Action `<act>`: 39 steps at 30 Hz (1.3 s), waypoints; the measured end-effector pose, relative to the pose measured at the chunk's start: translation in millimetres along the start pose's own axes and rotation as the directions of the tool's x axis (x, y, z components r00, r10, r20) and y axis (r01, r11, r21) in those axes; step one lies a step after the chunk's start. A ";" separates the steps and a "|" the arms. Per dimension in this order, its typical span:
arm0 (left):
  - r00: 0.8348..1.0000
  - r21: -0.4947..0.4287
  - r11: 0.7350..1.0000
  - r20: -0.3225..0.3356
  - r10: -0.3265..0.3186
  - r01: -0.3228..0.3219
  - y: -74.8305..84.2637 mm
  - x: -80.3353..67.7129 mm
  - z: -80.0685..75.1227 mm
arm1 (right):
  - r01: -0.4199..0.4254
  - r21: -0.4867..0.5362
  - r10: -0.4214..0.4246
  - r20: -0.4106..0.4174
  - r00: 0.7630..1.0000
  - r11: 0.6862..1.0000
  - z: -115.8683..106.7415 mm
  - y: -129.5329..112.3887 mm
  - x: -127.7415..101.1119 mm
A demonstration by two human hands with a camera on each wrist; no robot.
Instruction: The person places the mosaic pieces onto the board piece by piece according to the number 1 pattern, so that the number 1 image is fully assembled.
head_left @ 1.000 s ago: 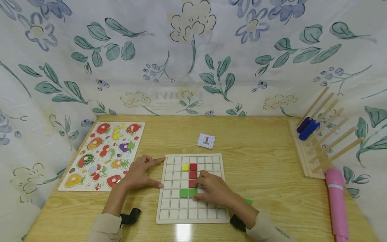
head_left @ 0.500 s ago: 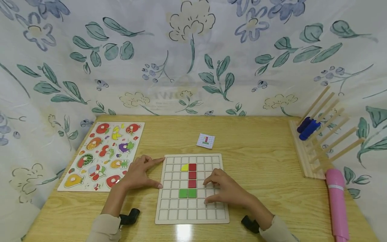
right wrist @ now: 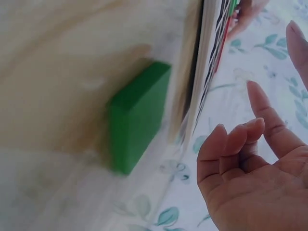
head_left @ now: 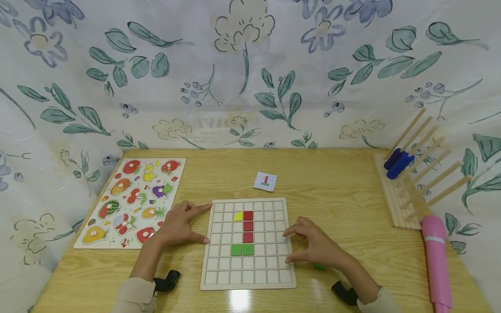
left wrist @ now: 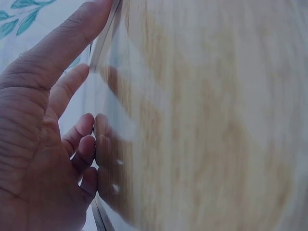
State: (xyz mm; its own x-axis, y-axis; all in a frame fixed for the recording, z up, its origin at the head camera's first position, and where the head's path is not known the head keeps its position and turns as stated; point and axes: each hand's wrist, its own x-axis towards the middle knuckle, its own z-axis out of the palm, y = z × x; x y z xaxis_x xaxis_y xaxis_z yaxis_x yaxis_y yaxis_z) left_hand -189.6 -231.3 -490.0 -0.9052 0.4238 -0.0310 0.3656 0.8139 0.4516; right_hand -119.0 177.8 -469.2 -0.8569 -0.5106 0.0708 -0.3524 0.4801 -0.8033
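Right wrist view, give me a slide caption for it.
Empty right hand hovers beside a loose green square tile lying on the wooden table, next to the grid board's edge.

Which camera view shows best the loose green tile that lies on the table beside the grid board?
The right wrist view: the green tile fills the frame's middle, lying beside the board's edge, untouched. The head view shows only a green sliver under the right hand. The left wrist view does not show it.

Bare left hand (head_left: 178, 226) and right hand (head_left: 318, 248); 2 beige long sleeves (head_left: 135, 296) reaching the wrists; 1 black camera unit (head_left: 166, 281) strapped at each wrist.
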 end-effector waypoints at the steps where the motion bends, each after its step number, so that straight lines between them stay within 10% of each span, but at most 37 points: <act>1: 1.000 0.001 1.000 -0.001 0.001 -0.001 0.1 0.1 -0.2 | 0.008 0.001 -0.008 -0.012 1.000 1.000 -1.3 1.4 -2.8; 22: 1.000 0.009 1.000 -0.013 0.016 -0.016 -0.8 -2.7 -1.7 | -0.022 -0.005 0.021 -0.106 0.994 1.000 -15.4 28.9 -45.9; 39: 1.000 0.011 1.000 0.005 -0.004 0.004 -0.1 0.5 -0.4 | 0.001 0.002 -0.001 -0.020 1.000 1.000 -25.3 35.8 -62.4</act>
State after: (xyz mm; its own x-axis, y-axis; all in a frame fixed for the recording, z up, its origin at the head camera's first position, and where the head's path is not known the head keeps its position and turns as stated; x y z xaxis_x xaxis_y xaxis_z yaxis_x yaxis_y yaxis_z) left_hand -190.2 -231.4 -489.7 -0.9057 0.4224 -0.0372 0.3643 0.8201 0.4413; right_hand -87.6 244.9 -487.4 -0.8641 -0.4964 0.0833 -0.3524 0.4785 -0.8043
